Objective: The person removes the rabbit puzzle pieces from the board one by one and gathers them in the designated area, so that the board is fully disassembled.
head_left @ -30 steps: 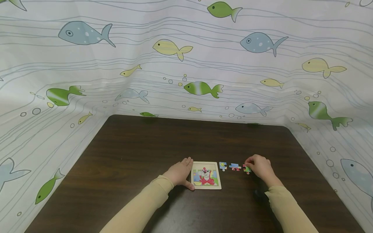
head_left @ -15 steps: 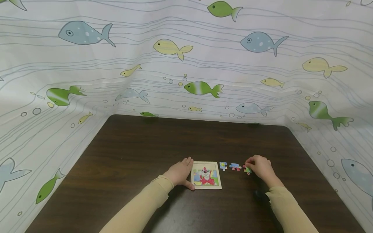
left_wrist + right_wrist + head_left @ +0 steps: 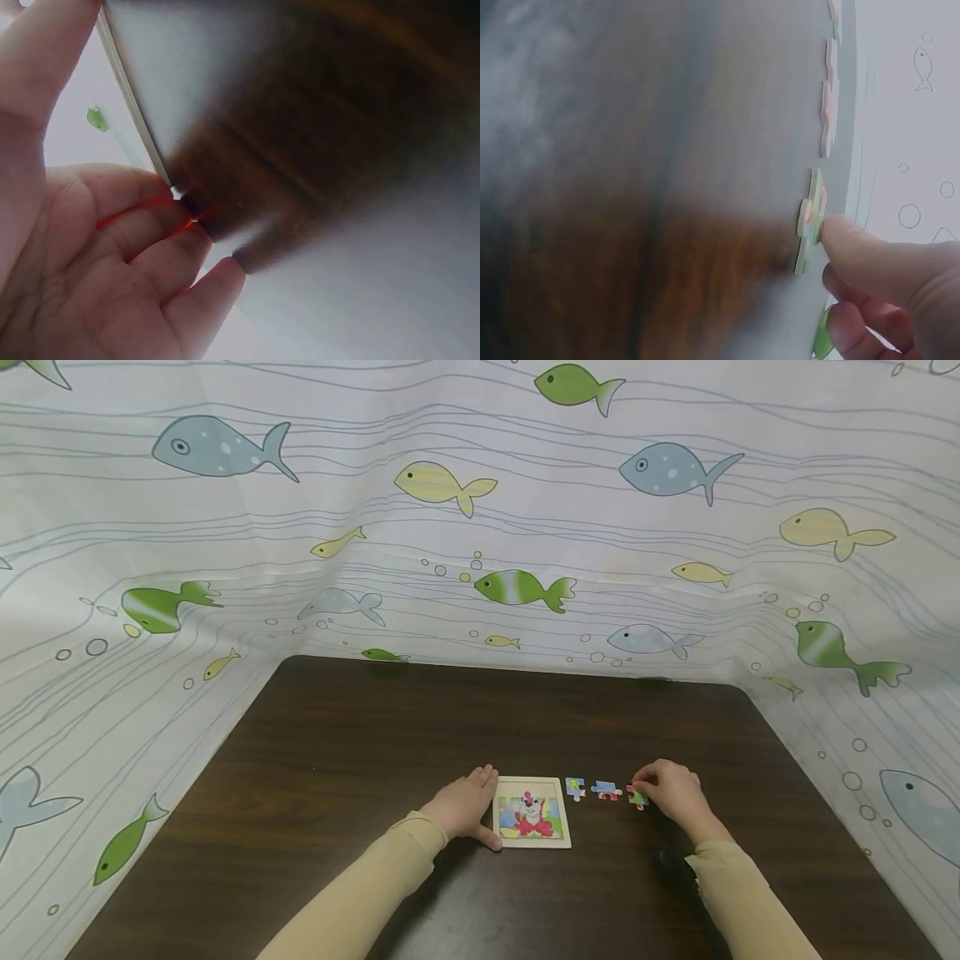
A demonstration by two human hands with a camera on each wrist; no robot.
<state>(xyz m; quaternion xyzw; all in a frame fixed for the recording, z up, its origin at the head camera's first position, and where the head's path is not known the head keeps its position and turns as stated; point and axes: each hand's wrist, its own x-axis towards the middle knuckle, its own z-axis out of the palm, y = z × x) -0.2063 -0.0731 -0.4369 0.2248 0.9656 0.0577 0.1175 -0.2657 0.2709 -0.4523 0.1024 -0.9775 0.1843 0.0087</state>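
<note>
A square wooden puzzle tray (image 3: 531, 842) lies on the dark table, its lower part filled with a picture of a red and white cartoon animal. Against its left edge rests my left hand (image 3: 461, 802), fingers straight and thumb spread at the near corner. Right of the tray is a row of loose jigsaw pieces: a blue and yellow piece (image 3: 575, 788), a blue and pink piece (image 3: 606, 790) and a green and red piece (image 3: 637, 797). My right hand (image 3: 675, 792) pinches the green and red piece at its far right side; the piece lies flat on the table (image 3: 705, 150).
The dark wood-grain table (image 3: 360, 727) extends around the tray on all sides. A white fish-print curtain (image 3: 480, 527) surrounds its back and sides. A dark shadow lies under the right wrist.
</note>
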